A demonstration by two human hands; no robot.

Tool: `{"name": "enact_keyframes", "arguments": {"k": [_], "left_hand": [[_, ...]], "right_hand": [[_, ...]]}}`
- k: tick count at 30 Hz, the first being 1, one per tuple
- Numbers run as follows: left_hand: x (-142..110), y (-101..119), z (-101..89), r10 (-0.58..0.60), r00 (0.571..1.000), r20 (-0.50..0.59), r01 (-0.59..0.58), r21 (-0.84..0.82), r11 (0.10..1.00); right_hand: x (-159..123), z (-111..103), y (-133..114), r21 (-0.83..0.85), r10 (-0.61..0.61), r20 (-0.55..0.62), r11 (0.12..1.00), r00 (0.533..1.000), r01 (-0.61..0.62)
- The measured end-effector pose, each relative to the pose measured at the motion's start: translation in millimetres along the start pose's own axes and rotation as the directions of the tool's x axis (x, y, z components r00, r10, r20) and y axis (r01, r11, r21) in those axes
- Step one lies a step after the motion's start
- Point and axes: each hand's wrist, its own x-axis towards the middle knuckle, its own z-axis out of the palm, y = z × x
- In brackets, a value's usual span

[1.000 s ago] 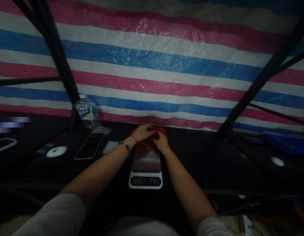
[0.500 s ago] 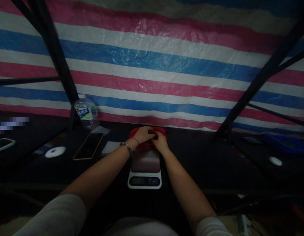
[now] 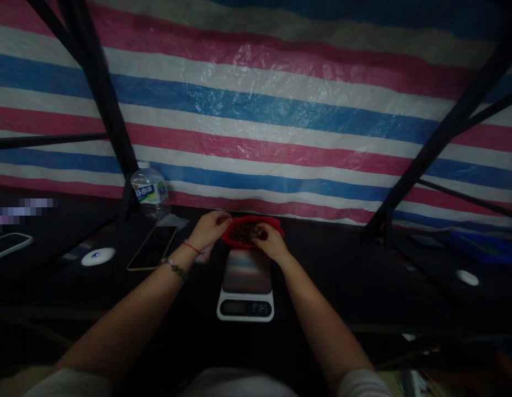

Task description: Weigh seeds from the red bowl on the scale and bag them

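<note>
Bowl (image 3: 262, 219), red and set just beyond the scale (image 3: 246, 273) on the tabletop (image 3: 342, 264), was uncovered as the left hand (image 3: 212, 227) was withdrawn to its left side; handling of the dark pieces (image 3: 240, 233) was seemingly left to the right hand (image 3: 270, 241) (whether either grip was closed on anything could not be told).

The person wears a pale, whitish top (image 3: 239, 384) with short sleeves (image 3: 361, 384). A thin red cord (image 3: 193, 247) circles the wrist behind the left hand (image 3: 209, 229) — and farther up sits a beaded bracelet (image 3: 180, 273), dark green with paler, pinkish beads.
</note>
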Motion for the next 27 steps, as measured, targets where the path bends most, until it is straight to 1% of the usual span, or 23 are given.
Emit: {"name": "enact_keyframes", "arguments": {"k": [2,3,5,7,9,11,13,15,17,21,24,27], "left_hand": [[-10.5,-17.1,-16.8,-0.064,0.998,-0.018,0.064,0.045,0.997],[-15.2,-25.2,-23.6,-0.085,0.996,-0.005,0.085,0.074,0.994],[-23.5,-39.1,-33.7,-0.1,0.991,0.087,0.088,0.13,0.988],[-30.8,-49.9,-38.9,-0.079,0.974,0.214,0.044,0.163,0.986],[-37.9,-58.2,-40.0,-0.032,0.944,0.328,-0.027,0.174,0.984],[-44.9,-65.0,-38.1,0.013,0.903,0.43,-0.104,0.188,0.977],[-51.0,-70.8,-35.0,0.014,0.851,0.526,-0.154,0.224,0.962],[-55.4,-75.5,-32.2,-0.016,0.814,0.581,-0.168,0.262,0.95],[-57.6,-78.7,-30.7,-0.036,0.809,0.587,-0.163,0.282,0.945],[-56.8,-79.5,-31.7,-0.017,0.829,0.559,-0.16,0.266,0.951],[-54.4,-75.3,-34.3,0.025,0.856,0.517,-0.172,0.239,0.955],[-52.4,-70.1,-37.3,0.055,0.889,0.455,-0.171,0.217,0.961]], "right_hand": [[-7.8,-4.9,-12.7,-0.015,-0.031,0.081,0.999,0.996,0.033],[-12.4,-7.0,-18.7,-0.035,-0.049,0.116,0.998,0.992,0.054],[-22.4,-9.6,-28.3,-0.094,-0.093,0.173,0.989,0.981,0.111],[-32.2,-9.8,-33.0,-0.163,-0.127,0.219,0.973,0.968,0.164],[-40.7,-8.4,-32.8,-0.216,-0.119,0.266,0.96,0.957,0.179],[-46.5,-7.3,-29.9,-0.242,-0.106,0.288,0.954,0.952,0.179],[-48.9,-8.8,-27.8,-0.24,-0.107,0.265,0.955,0.958,0.173],[-48.1,-13.9,-29.4,-0.215,-0.123,0.209,0.962,0.97,0.168],[-45.7,-21.3,-35.7,-0.18,-0.151,0.139,0.968,0.979,0.175],[-45.3,-34.7,-55.3,-0.141,-0.227,0.001,0.964,0.974,0.225],[-51.6,-38.7,-66.0,-0.138,-0.266,-0.046,0.956,0.963,0.258],[-59.0,-38.9,-70.1,-0.129,-0.305,-0.081,0.947,0.949,0.294]]}}
